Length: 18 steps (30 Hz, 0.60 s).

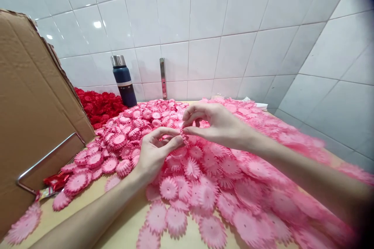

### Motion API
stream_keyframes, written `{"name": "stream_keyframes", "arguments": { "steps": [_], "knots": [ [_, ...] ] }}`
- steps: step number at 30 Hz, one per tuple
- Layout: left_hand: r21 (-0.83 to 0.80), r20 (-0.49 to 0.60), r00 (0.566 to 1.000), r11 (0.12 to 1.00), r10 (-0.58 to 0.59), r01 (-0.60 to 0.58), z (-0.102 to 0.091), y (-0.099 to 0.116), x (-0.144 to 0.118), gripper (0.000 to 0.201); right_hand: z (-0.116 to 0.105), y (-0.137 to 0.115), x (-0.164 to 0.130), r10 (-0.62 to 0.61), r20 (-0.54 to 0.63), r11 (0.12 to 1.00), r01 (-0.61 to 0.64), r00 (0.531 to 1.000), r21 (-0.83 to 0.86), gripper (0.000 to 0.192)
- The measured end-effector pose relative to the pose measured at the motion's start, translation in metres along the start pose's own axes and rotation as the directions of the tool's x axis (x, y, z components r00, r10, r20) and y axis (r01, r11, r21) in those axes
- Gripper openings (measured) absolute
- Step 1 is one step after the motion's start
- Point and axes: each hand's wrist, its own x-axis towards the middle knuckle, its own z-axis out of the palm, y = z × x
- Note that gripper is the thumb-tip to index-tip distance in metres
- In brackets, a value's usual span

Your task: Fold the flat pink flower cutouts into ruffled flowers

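Between my two hands is a pink petal disc, small and seen nearly edge-on. My left hand pinches it from the left with thumb and fingers. From the right, my right hand grips its upper edge between thumb and fingertips. Below and around both hands lies a large spread of loose pink flower-shaped discs with fringed edges and a small centre hole. To the left, thicker pink layered rosettes are heaped. The fingertips hide part of the held disc.
A cardboard box stands at the left, a bent metal rod beside it. Behind are a heap of red rosettes, a dark blue bottle and a metal strip against the tiled wall. A red wrapper lies on the table.
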Motion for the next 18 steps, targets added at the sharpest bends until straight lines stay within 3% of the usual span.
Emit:
{"name": "stream_keyframes", "arguments": {
  "steps": [4,9,12,18],
  "knots": [
    [-0.033,-0.037,0.999,0.999,0.029,-0.030,0.0008,0.0005,0.0007,0.020,0.0054,-0.0013,-0.0001,0.013,-0.058,1.000,-0.015,0.998,-0.020,0.008],
    [-0.025,-0.030,0.999,1.000,0.015,-0.016,0.0010,0.0026,0.0016,0.020,0.0044,-0.0038,-0.0019,0.115,0.119,0.973,-0.136,0.986,0.188,0.015],
    [0.007,-0.043,0.999,1.000,0.000,0.001,0.0000,0.0030,0.0016,0.018,0.0019,-0.0037,-0.0020,0.156,0.197,0.954,-0.200,0.968,0.224,0.018],
    [0.116,-0.029,0.999,0.993,0.035,-0.032,-0.0007,0.0031,0.0022,0.015,0.0007,-0.0028,-0.0004,0.206,0.171,0.943,-0.242,0.964,0.229,0.025]
  ]
}}
